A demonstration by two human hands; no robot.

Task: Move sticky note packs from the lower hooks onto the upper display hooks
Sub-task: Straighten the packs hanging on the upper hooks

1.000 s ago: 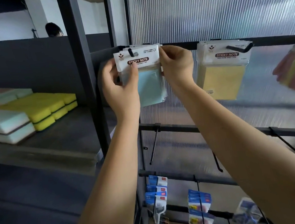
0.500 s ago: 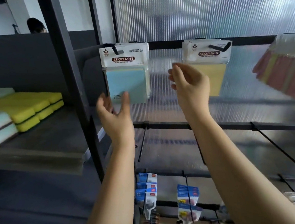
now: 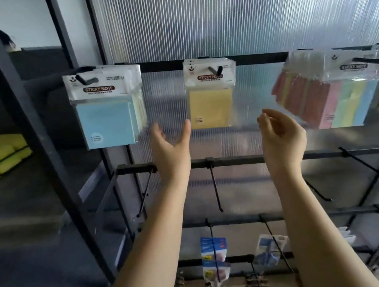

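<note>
Nearest, both forearms reach up from below. The left hand [image 3: 172,143] is spread, fingers straight and apart, holding nothing; the right hand [image 3: 279,133] hangs loosely curled, also holding nothing. Neither touches a pack.

Just behind them runs the middle rail [image 3: 256,159], its hooks [image 3: 215,187] bare. Lower down, small blue packets [image 3: 213,246] hang on the bottom hooks; whether they are sticky notes is too blurred to tell.

Farther back, on the top rail [image 3: 160,65], the blue pack [image 3: 106,108] hangs at the left with more packs behind it, the yellow pack [image 3: 211,93] beside it, and a bunch of mixed-colour packs [image 3: 334,93] to the right.

By my reading, the hands sit between placements: packs are up, and the next move calls for reaching down to any pack left below, sliding it off its hook and threading its hole onto an upper one.
</note>
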